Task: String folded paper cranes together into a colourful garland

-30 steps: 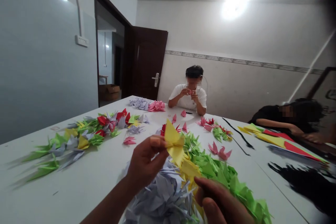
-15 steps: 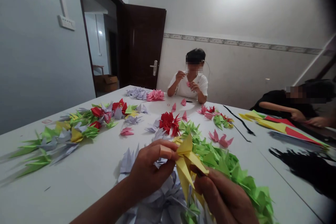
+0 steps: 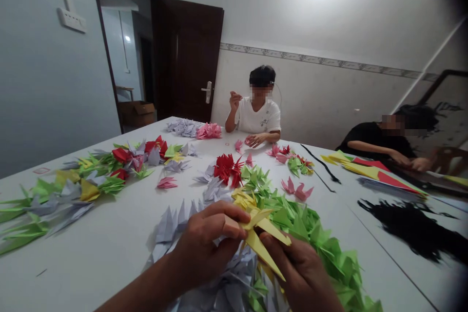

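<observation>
A yellow folded paper piece [image 3: 266, 249] hangs between my two hands, above heaps of folded paper. My left hand [image 3: 212, 236] pinches its left side between thumb and fingers, with a pale band round one finger. My right hand [image 3: 298, 265] grips the same piece from the lower right, fingers closed. Pale lilac paper pieces [image 3: 234, 280] lie beneath my hands. To the right, a long row of green pieces [image 3: 318, 234] curves toward the table's near edge. Just beyond my hands are more yellow pieces [image 3: 243, 198] and a red cluster [image 3: 226, 169].
On the white table [image 3: 120, 234], a mixed paper pile [image 3: 89, 187] spreads at left. Black cords [image 3: 409, 226] and coloured sheets [image 3: 380, 175] lie at right. One person [image 3: 258, 117] sits across; another person [image 3: 376, 139] bends over the table at far right.
My view has turned slightly right. The yellow piece has tilted, its tips now pointing more to the lower right. The person across has lowered one hand to the table.
</observation>
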`<control>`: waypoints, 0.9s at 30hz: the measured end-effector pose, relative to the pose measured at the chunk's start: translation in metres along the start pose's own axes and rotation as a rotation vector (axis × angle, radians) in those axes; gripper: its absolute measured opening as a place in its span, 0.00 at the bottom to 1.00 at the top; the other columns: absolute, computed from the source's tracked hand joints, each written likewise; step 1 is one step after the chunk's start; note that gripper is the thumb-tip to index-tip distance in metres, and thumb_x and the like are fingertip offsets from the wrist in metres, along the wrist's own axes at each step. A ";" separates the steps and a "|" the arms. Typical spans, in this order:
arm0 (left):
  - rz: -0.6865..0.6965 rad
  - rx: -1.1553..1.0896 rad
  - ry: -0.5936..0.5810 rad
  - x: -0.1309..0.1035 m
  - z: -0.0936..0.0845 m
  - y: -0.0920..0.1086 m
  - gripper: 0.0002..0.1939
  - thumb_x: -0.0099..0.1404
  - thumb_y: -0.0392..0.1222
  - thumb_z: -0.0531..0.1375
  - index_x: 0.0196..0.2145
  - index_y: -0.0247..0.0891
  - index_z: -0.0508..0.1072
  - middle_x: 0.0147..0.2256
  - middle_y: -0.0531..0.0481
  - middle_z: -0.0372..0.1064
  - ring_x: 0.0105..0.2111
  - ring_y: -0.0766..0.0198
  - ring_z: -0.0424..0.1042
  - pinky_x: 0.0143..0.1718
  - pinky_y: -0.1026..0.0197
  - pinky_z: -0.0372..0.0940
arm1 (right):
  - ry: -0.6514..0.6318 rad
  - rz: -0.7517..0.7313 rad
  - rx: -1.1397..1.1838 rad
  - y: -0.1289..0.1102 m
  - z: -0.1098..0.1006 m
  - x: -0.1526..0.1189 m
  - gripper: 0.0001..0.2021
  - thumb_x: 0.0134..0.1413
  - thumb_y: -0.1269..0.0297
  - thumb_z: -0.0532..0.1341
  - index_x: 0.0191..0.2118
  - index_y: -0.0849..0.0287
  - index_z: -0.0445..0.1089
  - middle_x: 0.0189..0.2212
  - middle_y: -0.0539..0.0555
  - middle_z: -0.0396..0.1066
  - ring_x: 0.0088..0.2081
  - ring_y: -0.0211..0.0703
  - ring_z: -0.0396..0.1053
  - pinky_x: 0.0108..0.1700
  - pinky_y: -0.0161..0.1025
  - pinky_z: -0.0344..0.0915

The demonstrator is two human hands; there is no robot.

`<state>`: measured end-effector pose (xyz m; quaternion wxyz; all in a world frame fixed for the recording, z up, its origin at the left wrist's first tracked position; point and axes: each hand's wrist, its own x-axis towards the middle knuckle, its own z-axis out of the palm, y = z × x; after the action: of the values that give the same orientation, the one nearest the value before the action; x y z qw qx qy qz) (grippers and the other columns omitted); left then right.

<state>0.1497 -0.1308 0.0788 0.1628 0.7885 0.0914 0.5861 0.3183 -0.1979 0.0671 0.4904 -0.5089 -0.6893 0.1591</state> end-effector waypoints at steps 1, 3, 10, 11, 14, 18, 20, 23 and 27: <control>-0.001 -0.006 0.001 0.000 0.001 0.000 0.10 0.55 0.23 0.60 0.27 0.37 0.69 0.33 0.46 0.75 0.33 0.67 0.76 0.35 0.69 0.71 | -0.009 0.020 0.005 0.002 -0.001 -0.001 0.20 0.64 0.58 0.53 0.22 0.60 0.62 0.18 0.47 0.61 0.21 0.34 0.56 0.21 0.29 0.54; -0.035 -0.009 0.003 -0.001 0.002 0.001 0.09 0.55 0.24 0.60 0.27 0.37 0.70 0.33 0.46 0.76 0.33 0.66 0.76 0.34 0.68 0.71 | -0.037 0.057 0.015 0.005 -0.002 -0.002 0.19 0.64 0.57 0.53 0.23 0.60 0.63 0.19 0.48 0.61 0.21 0.34 0.57 0.22 0.30 0.55; -0.174 -0.057 -0.038 -0.005 0.004 0.003 0.09 0.56 0.26 0.61 0.26 0.39 0.71 0.33 0.45 0.75 0.32 0.64 0.75 0.34 0.64 0.70 | -0.025 0.094 0.034 0.001 -0.003 0.000 0.20 0.63 0.56 0.54 0.21 0.60 0.63 0.18 0.48 0.60 0.21 0.35 0.57 0.22 0.30 0.54; -0.196 -0.102 -0.038 -0.006 0.005 0.003 0.08 0.56 0.26 0.61 0.27 0.38 0.71 0.34 0.45 0.75 0.33 0.64 0.75 0.35 0.63 0.70 | -0.008 0.090 0.030 0.001 -0.002 0.000 0.20 0.62 0.56 0.54 0.21 0.60 0.63 0.17 0.48 0.60 0.20 0.34 0.56 0.21 0.30 0.53; -0.339 -0.349 -0.012 -0.013 0.009 0.002 0.07 0.59 0.28 0.60 0.32 0.38 0.71 0.37 0.46 0.72 0.37 0.64 0.73 0.39 0.64 0.69 | 0.028 0.074 0.016 0.002 0.001 -0.003 0.21 0.62 0.57 0.54 0.20 0.60 0.62 0.16 0.47 0.58 0.19 0.34 0.54 0.20 0.30 0.51; -0.599 -0.653 0.083 -0.017 0.015 0.000 0.12 0.60 0.31 0.62 0.41 0.42 0.68 0.35 0.51 0.70 0.36 0.68 0.72 0.39 0.67 0.69 | 0.037 0.068 -0.004 0.003 0.003 -0.005 0.20 0.63 0.57 0.53 0.21 0.60 0.64 0.17 0.47 0.60 0.20 0.34 0.56 0.22 0.31 0.52; -0.682 -0.732 0.103 -0.014 0.017 -0.001 0.14 0.60 0.32 0.63 0.42 0.42 0.68 0.34 0.52 0.71 0.34 0.69 0.72 0.37 0.69 0.68 | 0.013 0.077 -0.006 0.001 0.003 -0.004 0.20 0.64 0.56 0.53 0.21 0.60 0.64 0.17 0.47 0.60 0.20 0.34 0.57 0.22 0.30 0.52; -0.746 -0.778 0.139 -0.008 0.017 -0.001 0.13 0.58 0.33 0.64 0.40 0.39 0.69 0.33 0.51 0.72 0.33 0.69 0.72 0.35 0.69 0.68 | -0.028 0.075 0.013 -0.002 0.001 -0.002 0.20 0.64 0.57 0.53 0.22 0.60 0.64 0.17 0.47 0.61 0.19 0.34 0.58 0.22 0.29 0.54; -0.820 -0.786 0.183 -0.003 0.016 -0.001 0.12 0.55 0.35 0.66 0.37 0.37 0.70 0.33 0.50 0.72 0.33 0.68 0.72 0.34 0.68 0.69 | -0.045 0.031 0.012 -0.005 -0.002 0.002 0.16 0.63 0.62 0.52 0.26 0.60 0.69 0.18 0.47 0.63 0.19 0.33 0.58 0.21 0.29 0.53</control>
<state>0.1643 -0.1337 0.0714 0.6490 0.5150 0.1784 0.5307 0.3168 -0.1993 0.0727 0.4754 -0.5129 -0.6911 0.1823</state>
